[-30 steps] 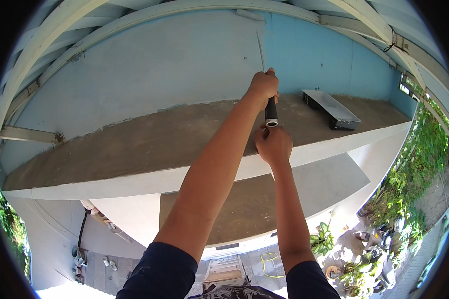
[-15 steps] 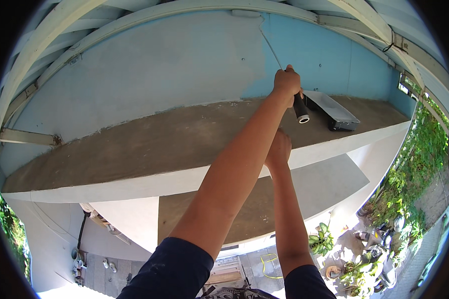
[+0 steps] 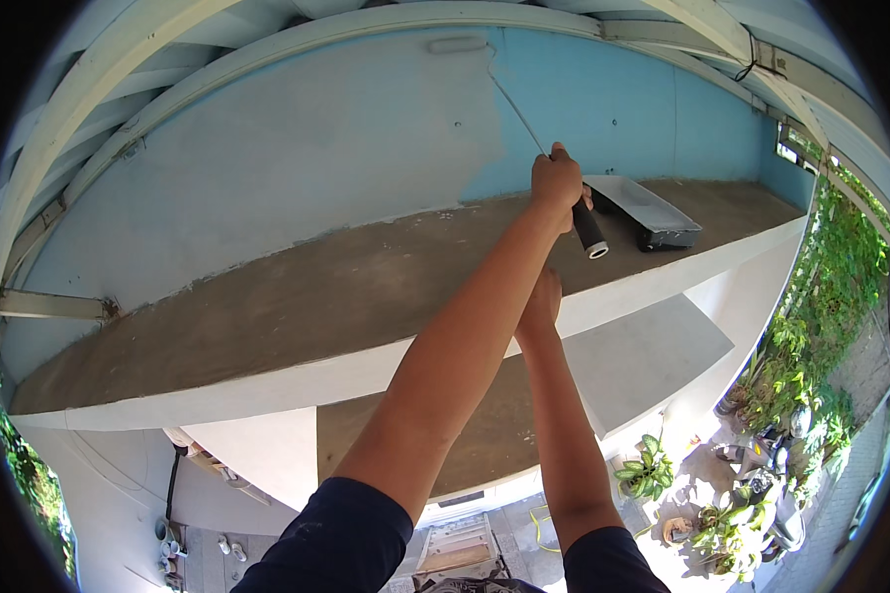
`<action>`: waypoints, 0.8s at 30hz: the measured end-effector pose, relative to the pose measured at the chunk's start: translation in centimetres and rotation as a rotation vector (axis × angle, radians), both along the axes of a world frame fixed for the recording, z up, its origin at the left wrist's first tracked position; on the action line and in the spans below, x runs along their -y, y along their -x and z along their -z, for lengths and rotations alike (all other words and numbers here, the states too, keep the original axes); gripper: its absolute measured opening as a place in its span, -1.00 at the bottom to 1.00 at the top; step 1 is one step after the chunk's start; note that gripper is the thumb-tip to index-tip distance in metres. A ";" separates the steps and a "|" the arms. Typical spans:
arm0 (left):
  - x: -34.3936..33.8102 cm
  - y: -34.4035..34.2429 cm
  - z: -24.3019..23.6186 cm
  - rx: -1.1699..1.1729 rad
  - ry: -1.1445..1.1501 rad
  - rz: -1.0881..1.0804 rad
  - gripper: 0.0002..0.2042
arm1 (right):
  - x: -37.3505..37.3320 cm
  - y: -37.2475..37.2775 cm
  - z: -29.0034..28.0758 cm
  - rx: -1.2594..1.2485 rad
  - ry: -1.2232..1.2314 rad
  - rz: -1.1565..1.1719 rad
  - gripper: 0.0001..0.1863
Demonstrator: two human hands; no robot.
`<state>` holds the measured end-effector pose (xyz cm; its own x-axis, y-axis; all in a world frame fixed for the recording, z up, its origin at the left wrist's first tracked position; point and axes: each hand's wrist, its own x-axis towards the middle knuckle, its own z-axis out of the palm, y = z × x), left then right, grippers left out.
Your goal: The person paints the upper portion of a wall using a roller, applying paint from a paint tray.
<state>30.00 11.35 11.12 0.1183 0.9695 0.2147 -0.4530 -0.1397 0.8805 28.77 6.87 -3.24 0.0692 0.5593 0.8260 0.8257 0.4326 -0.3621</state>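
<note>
the left hand is gripping, fully closed, the black cylindrical handle of a long thin-rod paint roller, whose pale roller sleeve is pressing against the top of the wall where the grey-painted area is meeting the bright blue unpainted area. the right hand is resting loosely curled, holding nothing, against the front edge of the bare brown concrete ledge. the grey rectangular metal paint tray is sitting on the ledge just beside the left hand. the reach is long and overhead, so the roller is likely to be wandering and leaving an uneven boundary or thin patches. the handle end is swinging close to the tray, so a wide stroke is risking knocking it off the ledge onto the ground and potted green plants below. paint is also liable to be dripping onto the ledge. the person is working at height, so overreaching is risking loss of balance.
</note>
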 end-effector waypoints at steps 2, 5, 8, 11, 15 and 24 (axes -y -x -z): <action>-0.4 0.3 -1.4 -0.010 -0.025 0.008 -0.64 | 1.7 0.4 -1.7 0.033 0.184 -0.003 -0.71; -0.1 0.6 -1.6 0.058 0.004 0.067 -0.64 | 1.1 0.0 -1.7 0.070 0.242 0.016 -0.70; 1.1 0.2 0.6 0.010 0.078 0.069 -0.65 | 0.3 -0.4 -0.7 0.046 0.082 0.086 -0.66; 0.8 0.0 0.5 -0.020 0.050 0.049 -0.66 | 0.7 -0.3 -1.0 0.024 0.130 0.074 -0.69; -1.7 1.6 -1.2 -0.047 0.001 -0.021 -0.66 | 1.0 0.9 -1.8 0.084 0.239 0.013 -0.73; 4.0 -2.3 7.4 0.161 0.217 0.095 -0.65 | -2.1 0.1 1.7 -0.147 0.087 -0.016 -0.70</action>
